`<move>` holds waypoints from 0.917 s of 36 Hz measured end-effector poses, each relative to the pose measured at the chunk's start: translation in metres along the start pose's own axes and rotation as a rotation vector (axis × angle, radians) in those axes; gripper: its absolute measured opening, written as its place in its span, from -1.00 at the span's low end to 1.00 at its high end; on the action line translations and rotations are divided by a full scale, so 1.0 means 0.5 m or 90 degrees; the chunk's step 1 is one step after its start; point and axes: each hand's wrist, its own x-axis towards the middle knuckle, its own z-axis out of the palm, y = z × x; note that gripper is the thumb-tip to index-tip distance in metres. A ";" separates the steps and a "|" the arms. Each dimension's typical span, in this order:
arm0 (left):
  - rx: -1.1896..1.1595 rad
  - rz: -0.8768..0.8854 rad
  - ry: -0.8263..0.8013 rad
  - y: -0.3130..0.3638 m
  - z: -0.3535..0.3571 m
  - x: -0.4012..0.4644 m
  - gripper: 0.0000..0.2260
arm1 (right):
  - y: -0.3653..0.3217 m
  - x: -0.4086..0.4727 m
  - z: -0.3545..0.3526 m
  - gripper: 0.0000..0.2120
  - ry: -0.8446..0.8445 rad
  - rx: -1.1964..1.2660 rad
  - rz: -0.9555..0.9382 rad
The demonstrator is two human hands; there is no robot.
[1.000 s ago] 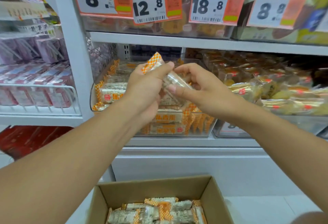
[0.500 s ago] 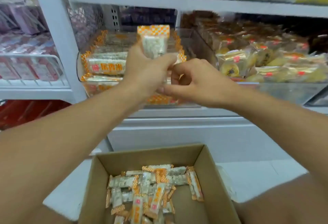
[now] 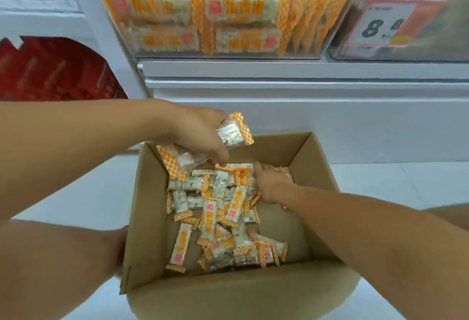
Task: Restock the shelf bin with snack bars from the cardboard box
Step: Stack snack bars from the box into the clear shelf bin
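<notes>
Since the earlier frames, both hands have come down from the shelf bin to the cardboard box [image 3: 314, 157], and our view has tipped downward with them. We see the left hand [image 3: 198, 134] above the box's far left corner, fingers curled round several snack bars [image 3: 234, 133] whose orange-checked ends stick out on both sides of the fist. The right hand [image 3: 270, 182] reaches inside the box, down among the loose bars [image 3: 215, 208] near the far wall; its fingers are hidden behind the knuckles, so we cannot tell whether it grasps one. The loose bars lie heaped across the left and middle of the box floor, leaving bare cardboard along the right wall and in the near corner. The clear shelf bin [image 3: 228, 50] stands above on the white shelf [image 3: 279, 71], stacked with bars close to its front wall. A price tag [image 3: 385, 25] marks the neighbouring bin. Between the shelf edge and the box rim lies open white panel.
</notes>
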 end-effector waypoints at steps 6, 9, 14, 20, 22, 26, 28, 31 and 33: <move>-0.194 -0.062 -0.034 -0.012 -0.034 0.001 -0.60 | 0.020 0.023 0.016 -0.42 0.078 0.044 -0.006; -0.212 -0.079 -0.015 -0.012 -0.042 0.004 -0.56 | 0.029 0.007 -0.056 -0.34 -0.061 0.169 -0.006; -0.384 -0.067 -0.037 0.012 -0.073 -0.011 -0.61 | 0.021 -0.106 -0.245 -0.92 -0.323 0.710 -0.030; -0.563 0.054 0.069 0.082 -0.097 -0.058 -0.74 | 0.033 -0.264 -0.399 -0.90 -0.287 0.976 -0.118; -0.616 0.102 0.104 0.104 -0.095 -0.072 -0.79 | 0.029 -0.296 -0.415 -0.93 -0.202 1.033 -0.113; -0.599 0.157 0.230 0.132 -0.088 -0.084 -0.82 | 0.019 -0.335 -0.463 -0.80 -0.021 1.045 -0.105; -0.557 0.150 0.316 0.142 -0.084 -0.085 -0.72 | 0.013 -0.350 -0.499 -0.75 0.048 0.993 -0.141; -0.500 0.138 0.451 0.154 -0.085 -0.084 -0.64 | 0.000 -0.365 -0.543 -0.80 0.133 0.919 -0.190; -0.607 0.158 0.421 0.161 -0.095 -0.079 -0.62 | -0.006 -0.369 -0.569 -0.79 0.208 0.865 -0.175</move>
